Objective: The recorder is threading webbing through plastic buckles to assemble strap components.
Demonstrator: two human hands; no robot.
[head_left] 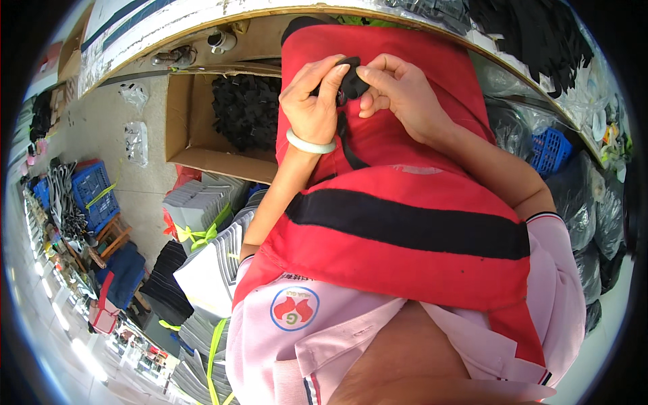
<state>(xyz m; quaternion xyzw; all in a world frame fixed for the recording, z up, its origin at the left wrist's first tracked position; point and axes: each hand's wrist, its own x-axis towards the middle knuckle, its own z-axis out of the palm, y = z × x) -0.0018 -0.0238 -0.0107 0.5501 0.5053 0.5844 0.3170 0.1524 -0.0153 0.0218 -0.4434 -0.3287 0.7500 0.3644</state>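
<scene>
Above my lap, my left hand (314,93) pinches a small, soft-looking black piece (352,82) between thumb and fingers. It looks folded or looped, and its exact kind is hard to make out. My right hand (409,96) has its fingers curled at the piece's right edge, the thumb pressed against it. Below the hands a narrow black strap (349,143) hangs over the red apron (385,142); whether it joins the piece is hidden. A pale bangle (310,142) circles my left wrist.
An open cardboard box (223,160) holds many black pieces to the left. Tied stacks of grey sheets (202,202) stand nearer. A table edge (229,19) curves across the front, with black strips (533,40) on it at right. Plastic bags and a blue basket (550,150) crowd the right.
</scene>
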